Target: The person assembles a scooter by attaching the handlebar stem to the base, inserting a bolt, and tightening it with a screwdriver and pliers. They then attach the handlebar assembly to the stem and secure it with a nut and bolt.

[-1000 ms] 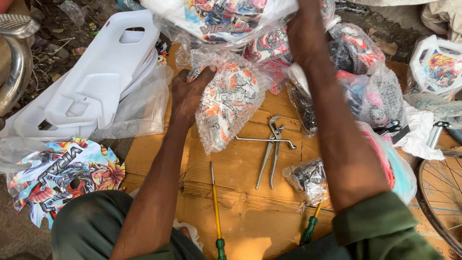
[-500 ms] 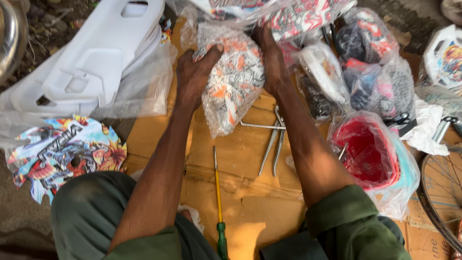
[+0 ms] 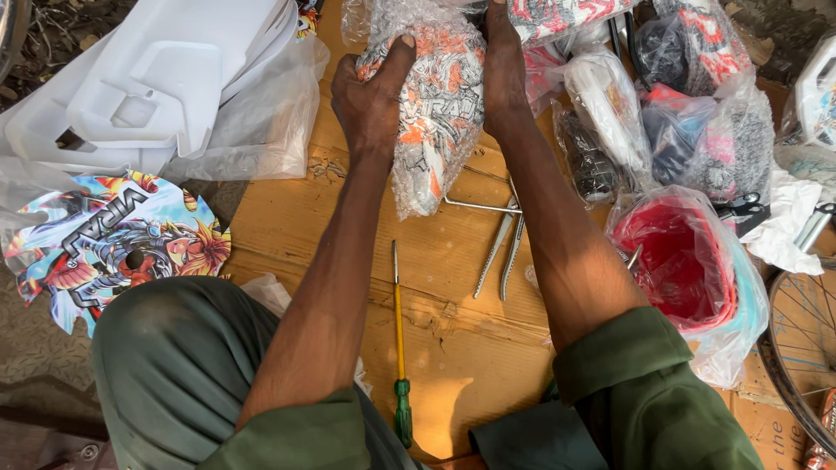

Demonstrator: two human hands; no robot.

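Both hands clasp the orange-and-white printed panel wrapped in bubble film (image 3: 433,113) at twelve o'clock on the cardboard sheet (image 3: 287,218): left hand (image 3: 370,91) grasping its edge, right hand (image 3: 503,74) flat against the other side. It looks light, stiff and slippery; gripping both long edges seems best. Steel pliers (image 3: 502,252) lie just below; bagged parts (image 3: 679,252) crowd three o'clock.

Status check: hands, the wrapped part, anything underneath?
Left hand and right hand both grip the bubble-wrapped part. Held above cardboard. Pliers and screwdriver lie below.
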